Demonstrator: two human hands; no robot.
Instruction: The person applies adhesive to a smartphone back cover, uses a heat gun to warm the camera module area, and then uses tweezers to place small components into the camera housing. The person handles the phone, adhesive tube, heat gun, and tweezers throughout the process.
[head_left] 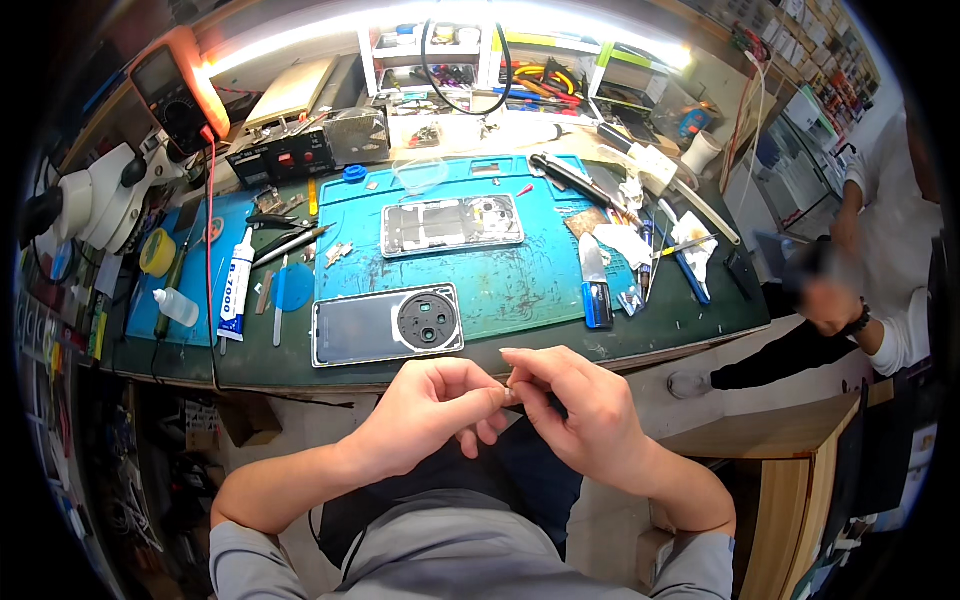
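Fingers (475, 406) of left hand (415, 420) pinch a tiny pale piece (510, 396) — right hand (592, 410) just beside it, grip unclear.

From the person's head, a wide fisheye camera looks steeply down — above and behind the bare fingers (548, 368), fairly near them — and faces forward over the dark green-topped workbench (700, 322) beyond them.

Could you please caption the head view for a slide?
Left hand pinching something tiny beside right hand, near a phone cover.
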